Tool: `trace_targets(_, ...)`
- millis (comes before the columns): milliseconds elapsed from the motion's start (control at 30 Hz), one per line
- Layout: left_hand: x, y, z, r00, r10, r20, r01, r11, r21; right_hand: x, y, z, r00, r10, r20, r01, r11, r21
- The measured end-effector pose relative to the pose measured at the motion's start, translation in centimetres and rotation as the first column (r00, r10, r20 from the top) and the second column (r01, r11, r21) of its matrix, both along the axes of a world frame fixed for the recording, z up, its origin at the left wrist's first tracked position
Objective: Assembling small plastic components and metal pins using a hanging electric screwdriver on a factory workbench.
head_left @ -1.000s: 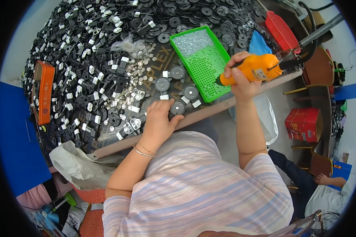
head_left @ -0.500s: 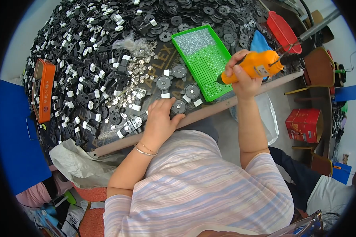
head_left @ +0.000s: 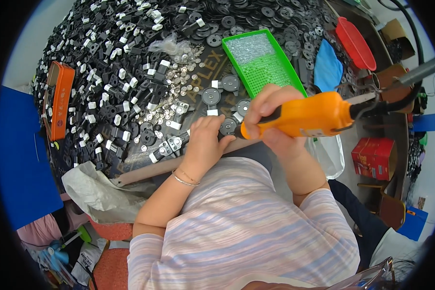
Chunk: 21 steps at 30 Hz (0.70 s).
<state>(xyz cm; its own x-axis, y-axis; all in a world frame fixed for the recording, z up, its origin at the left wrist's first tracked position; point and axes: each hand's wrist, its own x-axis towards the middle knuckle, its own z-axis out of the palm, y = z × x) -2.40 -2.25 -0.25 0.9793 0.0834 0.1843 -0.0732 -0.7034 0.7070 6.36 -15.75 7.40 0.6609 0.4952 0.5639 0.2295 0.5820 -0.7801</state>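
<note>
My right hand is wrapped round an orange electric screwdriver, whose dark tip points left. That tip is close to a black round part with a metal centre at the table's front edge. My left hand lies beside this part, its thumb and forefinger bent around the near side and pressing on it. Farther back are similar black round parts with white tabs, such as one wheel-like piece. A green tray of small silvery screws stands behind the screwdriver.
Black parts with white tabs heap up at the left, and black discs at the back. Small round metal pieces lie between. An orange box, a red basin and a blue cloth are around them.
My right hand has brought the screwdriver from over the tray left and nearer, down to the round part by my left hand. My left hand stays by that part.
</note>
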Motion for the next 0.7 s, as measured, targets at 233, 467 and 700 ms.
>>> trace_targets(233, -0.1, 0.1, -0.4, 0.999, -0.004, -0.046, 0.005, 1.000, 0.026, 0.3, 0.8, -1.1, 0.995, 0.096, -0.009, -0.097, 0.992, -0.085)
trace_targets(467, 0.3, -0.1, -0.4, 0.999, -0.032, -0.022, 0.031, 0.997, -0.067, 1.1, 1.4, -1.6, 0.982, 0.097, 0.163, -0.076, 0.989, -0.129)
trace_targets(700, 0.2, 0.1, -0.2, 0.999, -0.036, 0.012, 0.036, 0.999, -0.007, 1.9, 0.1, -1.6, 0.968, 0.250, -0.030, -0.249, 0.968, 0.030)
